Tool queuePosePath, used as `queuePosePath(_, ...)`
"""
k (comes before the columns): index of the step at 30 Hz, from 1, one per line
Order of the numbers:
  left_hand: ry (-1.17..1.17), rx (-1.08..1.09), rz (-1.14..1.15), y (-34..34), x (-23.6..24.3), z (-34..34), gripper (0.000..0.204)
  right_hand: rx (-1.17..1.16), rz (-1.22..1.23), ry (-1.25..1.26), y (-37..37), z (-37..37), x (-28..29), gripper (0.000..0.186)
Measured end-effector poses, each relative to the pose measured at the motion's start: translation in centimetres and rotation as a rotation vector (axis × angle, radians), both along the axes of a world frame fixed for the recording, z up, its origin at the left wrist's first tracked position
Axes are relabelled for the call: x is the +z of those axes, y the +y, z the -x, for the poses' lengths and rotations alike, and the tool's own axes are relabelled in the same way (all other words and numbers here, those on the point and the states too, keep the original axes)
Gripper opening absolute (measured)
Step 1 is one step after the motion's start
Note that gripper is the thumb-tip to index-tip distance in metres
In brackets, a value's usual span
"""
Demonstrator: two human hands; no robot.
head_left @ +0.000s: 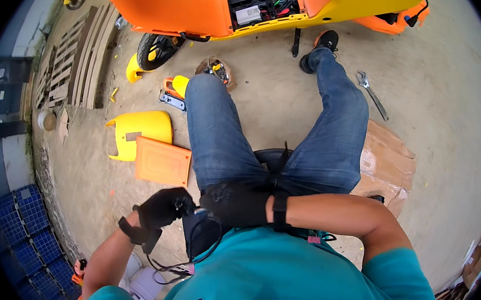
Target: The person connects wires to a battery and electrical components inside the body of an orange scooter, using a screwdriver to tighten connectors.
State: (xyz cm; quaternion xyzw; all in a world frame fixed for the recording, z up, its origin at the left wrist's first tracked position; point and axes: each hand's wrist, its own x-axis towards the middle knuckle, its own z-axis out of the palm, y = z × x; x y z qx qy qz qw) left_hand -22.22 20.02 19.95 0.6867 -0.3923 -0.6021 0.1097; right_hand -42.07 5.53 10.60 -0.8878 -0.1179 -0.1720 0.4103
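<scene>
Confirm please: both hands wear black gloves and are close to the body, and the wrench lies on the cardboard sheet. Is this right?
Not fully. The head view shows the wrench on the bare concrete floor, beyond the cardboard sheet, not on it. The rest is right: the left hand and the right hand wear black gloves and are close to the body.

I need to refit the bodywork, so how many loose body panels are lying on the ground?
2: a curved yellow plastic panel left of the person's knee, and a flat orange rectangular plastic panel touching its lower right. Others may be hidden.
</scene>
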Motion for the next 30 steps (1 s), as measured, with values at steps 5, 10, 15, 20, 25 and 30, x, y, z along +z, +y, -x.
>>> queuePosePath(5,0.214,0.316,-0.168,9.3,-2.9,1.6,0.021,-0.038,-0.266,-0.06,-4.3,-3.5,1.1,0.016)
queuePosePath(10,0.149,0.27,-0.042,10.2,-6.4,2.6,0.02,-0.114,-0.069,0.057,-13.9,-3.0,0.1,0.034)
queuePosePath(15,0.204,0.463,-0.017,7.2,-5.7,-2.2,0.02,-0.217,-0.385,0.485,-20.9,-0.5,4.3,0.033)
queuePosePath(20,0.148,0.68,0.126,-4.5,-2.6,-4.4,0.017,-0.571,-0.848,0.546,-24.2,4.7,6.7,0.02)
queuePosePath(25,0.199,0.452,0.299,-16.5,0.5,-1.2,0.022,-0.821,-0.985,0.453,-27.5,11.7,5.8,0.021)
queuePosePath(30,0.295,0.203,0.453,-24.7,0.9,3.9,0.024,-1.082,-1.024,0.342,-31.1,17.5,5.6,0.025)
